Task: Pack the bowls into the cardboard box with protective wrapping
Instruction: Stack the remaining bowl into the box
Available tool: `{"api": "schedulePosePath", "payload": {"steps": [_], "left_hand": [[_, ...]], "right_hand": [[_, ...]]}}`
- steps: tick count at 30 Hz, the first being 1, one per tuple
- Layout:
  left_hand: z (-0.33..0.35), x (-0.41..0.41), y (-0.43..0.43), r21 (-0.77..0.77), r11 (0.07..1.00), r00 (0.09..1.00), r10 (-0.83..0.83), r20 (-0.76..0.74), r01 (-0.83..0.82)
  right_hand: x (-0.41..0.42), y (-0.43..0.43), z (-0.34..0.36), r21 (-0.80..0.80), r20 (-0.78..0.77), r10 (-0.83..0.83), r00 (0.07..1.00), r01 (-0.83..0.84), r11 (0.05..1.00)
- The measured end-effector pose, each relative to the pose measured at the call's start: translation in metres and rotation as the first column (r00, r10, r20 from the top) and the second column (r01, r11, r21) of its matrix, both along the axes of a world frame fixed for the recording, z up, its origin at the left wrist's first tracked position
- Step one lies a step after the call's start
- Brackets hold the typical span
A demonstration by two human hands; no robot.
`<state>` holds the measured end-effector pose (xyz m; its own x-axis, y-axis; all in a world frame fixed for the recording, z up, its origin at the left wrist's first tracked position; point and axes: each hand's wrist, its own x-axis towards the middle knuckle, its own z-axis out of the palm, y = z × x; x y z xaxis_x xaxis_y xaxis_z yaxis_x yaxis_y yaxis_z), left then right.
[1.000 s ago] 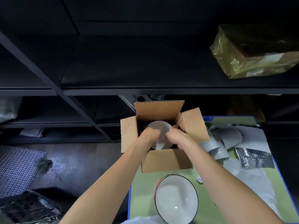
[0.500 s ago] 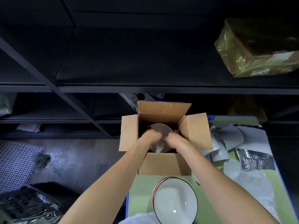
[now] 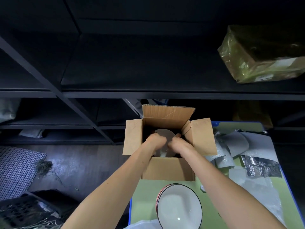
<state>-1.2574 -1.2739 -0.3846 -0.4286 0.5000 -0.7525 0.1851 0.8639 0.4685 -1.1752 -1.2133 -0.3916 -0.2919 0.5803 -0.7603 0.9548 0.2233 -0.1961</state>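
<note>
**Bowl held inside the open cardboard box**

Bowl [image 3: 164, 135], pale and round, sits low inside the cardboard box [image 3: 168, 169] at the centre of the frame, partly hidden by the two hands. The left hand [image 3: 154, 141] grasps its left edge and the right hand [image 3: 179, 144] its right edge, with the fingers of both curled round the rim. All four box flaps stand open. The box rests on a green counter [image 3: 143, 197] with a blue edge. Just below the box, at the bottom centre, stands a stack of bowls [image 3: 179, 210], white with dark rims. Silver wrapping sheets [image 3: 237, 143] lie spread at centre right, beside the box. At upper right, a parcel in yellowish film [image 3: 257, 55] lies on a dark shelf [image 3: 132, 66].
</note>
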Motion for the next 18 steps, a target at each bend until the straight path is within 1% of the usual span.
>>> {"api": "schedulePosePath", "payload": {"steps": [2,4,5,7,9,12,15,18], "left_hand": [[0.002,0.000,0.000,0.009,1.000,1.000,0.027,0.009,-0.027],[0.004,0.001,0.001,0.008,0.999,0.999,0.039,0.007,-0.039],[0.006,0.002,0.000,0.003,0.999,0.999,0.039,0.005,-0.039],[0.008,0.001,-0.001,-0.007,1.000,1.000,0.011,-0.011,-0.011],[0.008,0.000,-0.002,-0.004,1.000,0.998,-0.019,-0.059,0.019],[0.009,-0.003,-0.005,0.010,0.999,0.995,-0.050,-0.090,0.051],[0.010,-0.002,-0.008,0.023,0.994,0.992,-0.104,-0.075,0.106],[0.016,0.000,-0.008,0.009,0.994,0.988,-0.107,-0.114,0.108]], "right_hand": [[0.001,0.001,-0.004,0.052,-0.016,0.005,1.000,-0.004,0.999],[0.002,0.000,-0.003,0.017,0.010,0.010,1.000,-0.010,1.000],[0.001,0.000,-0.003,0.031,-0.003,0.022,1.000,-0.022,0.999],[0.004,-0.001,-0.004,0.091,-0.053,0.032,0.998,-0.027,0.995],[0.007,-0.003,-0.002,0.158,-0.072,0.076,0.994,-0.064,0.985],[0.010,-0.005,-0.004,0.154,-0.062,0.129,0.990,-0.118,0.981],[0.010,-0.005,-0.002,0.169,-0.065,0.140,0.988,-0.127,0.977],[0.011,-0.007,0.004,0.186,-0.072,0.159,0.985,-0.143,0.972]]}}
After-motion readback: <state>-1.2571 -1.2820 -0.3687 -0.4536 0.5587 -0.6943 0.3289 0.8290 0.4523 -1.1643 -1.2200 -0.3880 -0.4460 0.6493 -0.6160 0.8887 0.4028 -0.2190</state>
